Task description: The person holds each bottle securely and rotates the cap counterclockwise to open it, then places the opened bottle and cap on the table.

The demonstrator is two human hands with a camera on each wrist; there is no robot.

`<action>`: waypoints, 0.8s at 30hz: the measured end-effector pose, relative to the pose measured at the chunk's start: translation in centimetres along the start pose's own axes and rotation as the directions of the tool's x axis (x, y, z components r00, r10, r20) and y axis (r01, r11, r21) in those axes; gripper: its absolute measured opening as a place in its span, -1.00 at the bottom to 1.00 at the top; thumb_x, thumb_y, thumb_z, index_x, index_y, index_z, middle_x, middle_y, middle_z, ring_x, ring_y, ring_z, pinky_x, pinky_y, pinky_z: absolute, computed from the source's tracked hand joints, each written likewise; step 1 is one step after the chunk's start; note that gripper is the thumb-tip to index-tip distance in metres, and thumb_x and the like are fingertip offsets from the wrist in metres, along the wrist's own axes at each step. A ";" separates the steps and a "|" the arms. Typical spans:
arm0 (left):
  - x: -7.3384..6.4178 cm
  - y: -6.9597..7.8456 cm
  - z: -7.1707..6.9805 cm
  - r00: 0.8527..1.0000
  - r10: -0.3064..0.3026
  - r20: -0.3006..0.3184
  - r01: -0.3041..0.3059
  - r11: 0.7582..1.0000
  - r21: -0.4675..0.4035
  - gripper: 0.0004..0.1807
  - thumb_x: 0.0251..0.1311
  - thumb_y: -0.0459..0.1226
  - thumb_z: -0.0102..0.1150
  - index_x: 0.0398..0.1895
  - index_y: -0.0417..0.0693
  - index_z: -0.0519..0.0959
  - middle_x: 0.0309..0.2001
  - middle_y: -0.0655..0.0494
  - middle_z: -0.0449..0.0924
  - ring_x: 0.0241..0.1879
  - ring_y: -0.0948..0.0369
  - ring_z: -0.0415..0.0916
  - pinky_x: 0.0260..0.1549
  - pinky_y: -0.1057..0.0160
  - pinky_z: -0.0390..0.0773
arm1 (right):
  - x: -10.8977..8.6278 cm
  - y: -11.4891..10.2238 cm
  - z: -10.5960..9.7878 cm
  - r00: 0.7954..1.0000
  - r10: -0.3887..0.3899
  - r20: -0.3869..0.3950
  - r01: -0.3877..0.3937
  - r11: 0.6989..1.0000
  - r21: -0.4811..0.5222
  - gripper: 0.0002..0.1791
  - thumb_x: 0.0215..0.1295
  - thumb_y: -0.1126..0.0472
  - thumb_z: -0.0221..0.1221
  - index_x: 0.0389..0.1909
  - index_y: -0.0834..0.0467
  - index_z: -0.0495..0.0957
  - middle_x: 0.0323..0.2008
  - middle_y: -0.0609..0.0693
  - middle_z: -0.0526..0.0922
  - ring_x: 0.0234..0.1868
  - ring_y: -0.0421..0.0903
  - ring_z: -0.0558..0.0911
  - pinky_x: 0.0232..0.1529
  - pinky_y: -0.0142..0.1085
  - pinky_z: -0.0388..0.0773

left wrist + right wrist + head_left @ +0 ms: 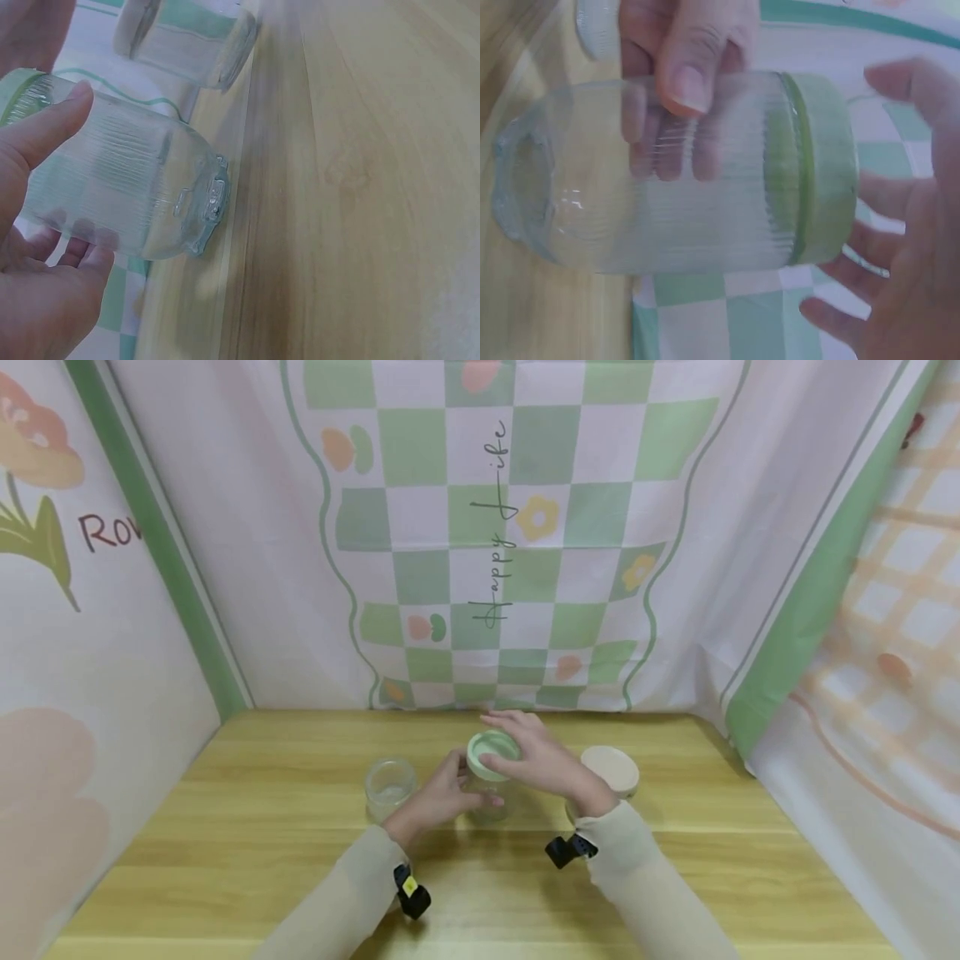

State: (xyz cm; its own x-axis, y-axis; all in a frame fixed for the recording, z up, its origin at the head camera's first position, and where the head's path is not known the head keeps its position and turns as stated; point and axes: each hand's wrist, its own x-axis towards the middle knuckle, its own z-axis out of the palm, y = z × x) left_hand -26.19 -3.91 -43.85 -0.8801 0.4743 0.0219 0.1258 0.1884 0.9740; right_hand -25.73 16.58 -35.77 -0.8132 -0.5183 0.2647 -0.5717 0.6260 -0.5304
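Note:
A clear ribbed glass jar (667,217) with a pale green lid (493,755) stands upright on the table. My left hand (442,797) grips the jar's body from the side, thumb on one face and fingers round the other. Over the lid is my right hand (536,756), its fingers spread loosely about the rim. In the right wrist view the right thumb (900,79) stands apart from the lid (829,172), while several fingertips lie close to its edge; whether they touch it I cannot tell.
An uncovered glass jar (390,781) stands left of my left hand. Another jar, topped by a cream lid (611,768), is partly hidden behind my right wrist. The wooden table (300,852) meets a printed curtain (300,635) at the back and sides.

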 end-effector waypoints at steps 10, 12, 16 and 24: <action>0.1 -0.1 0.0 1.000 -0.003 -0.003 0.003 1.000 -0.006 -0.09 0.03 0.04 0.53 0.38 0.08 0.21 0.32 0.12 0.27 0.43 -0.10 0.11 0.36 -0.30 0.13 | -0.6 -1.7 1.7 0.974 0.080 -0.214 -0.138 0.952 -0.273 -0.26 0.32 -0.31 0.20 0.28 0.16 0.53 0.13 0.12 0.51 0.16 0.13 0.45 0.12 0.08 0.48; 0.0 -0.1 0.0 1.000 -0.003 -0.002 0.003 1.000 -0.017 -0.12 0.05 0.01 0.52 0.36 0.10 0.21 0.34 0.13 0.25 0.44 -0.11 0.10 0.35 -0.33 0.12 | -0.6 -1.9 2.0 0.970 0.084 -0.228 -0.154 0.938 -0.312 -0.24 0.29 -0.34 0.21 0.25 0.19 0.54 0.07 0.16 0.49 0.09 0.13 0.45 0.01 0.02 0.55; -0.1 0.1 0.0 1.000 -0.008 0.000 0.008 1.000 -0.028 -0.15 0.06 -0.01 0.52 0.34 0.12 0.22 0.35 0.14 0.23 0.45 -0.12 0.08 0.34 -0.37 0.10 | -0.8 -2.2 2.4 0.969 0.056 -0.242 -0.145 0.920 -0.365 -0.19 0.25 -0.35 0.24 0.21 0.26 0.55 0.01 0.24 0.47 -0.01 0.15 0.45 -0.14 -0.07 0.59; 0.0 0.1 0.0 1.000 0.004 -0.008 -0.004 1.000 -0.017 -0.11 0.04 -0.05 0.54 0.36 0.06 0.21 0.31 0.13 0.28 0.45 -0.11 0.11 0.36 -0.32 0.11 | -0.9 -1.8 2.9 0.959 -0.013 -0.284 -0.101 0.918 -0.383 -0.20 0.18 -0.30 0.33 0.12 0.33 0.58 -0.05 0.27 0.48 -0.08 0.15 0.46 -0.21 -0.12 0.57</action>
State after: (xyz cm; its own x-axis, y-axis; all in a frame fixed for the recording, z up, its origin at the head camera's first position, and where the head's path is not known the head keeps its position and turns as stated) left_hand -26.14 -3.87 -43.78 -0.8833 0.4679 0.0274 0.1214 0.1720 0.9776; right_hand -23.67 14.23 -37.43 -0.8032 -0.3398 0.4893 -0.4848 0.8501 -0.2055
